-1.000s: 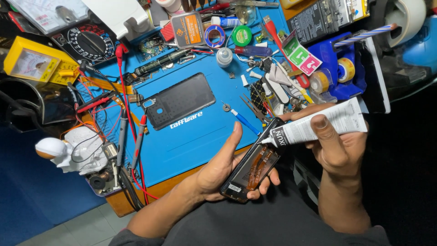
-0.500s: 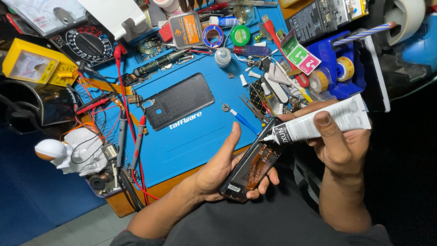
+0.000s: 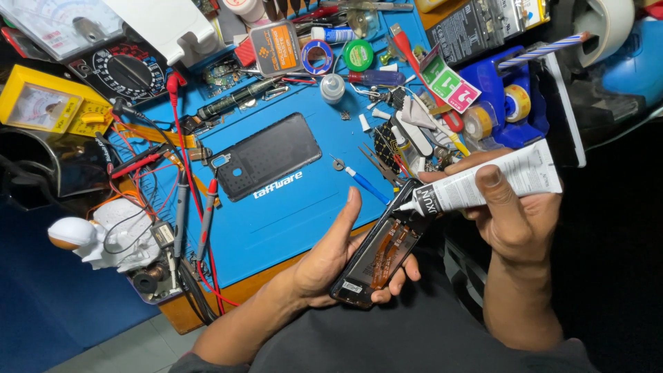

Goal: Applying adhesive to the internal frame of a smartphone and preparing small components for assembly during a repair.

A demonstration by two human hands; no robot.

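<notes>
Phone [image 3: 378,255], opened with its back removed, lies in the left hand [image 3: 331,259] just below the centre of the frame. The fingers [image 3: 394,284] curl under the phone's lower right edge, and the thumb stands upright along its left side; the grip is closed around the body, with the orange inner parts facing up. The phone is tilted, its top end pointing to the upper right.

The right hand [image 3: 514,217], right of centre, is closed around a white glue tube [image 3: 494,181]. The thumb presses across the tube's upper face and the remaining fingers wrap beneath it. The tube lies nearly level, its narrow nozzle [image 3: 406,205] pointing left and meeting the top edge of the phone. Whether glue is coming out cannot be told.

Above the hands, a blue work mat [image 3: 290,214] covers the bench. A dark back cover [image 3: 266,155] lies on the mat at centre left, well apart from the phone. Red test leads [image 3: 181,138] run down the left of the mat. A yellow meter [image 3: 41,107] sits at the upper left, and a blue tape holder [image 3: 507,114] stands at the upper right, near the tube.
</notes>
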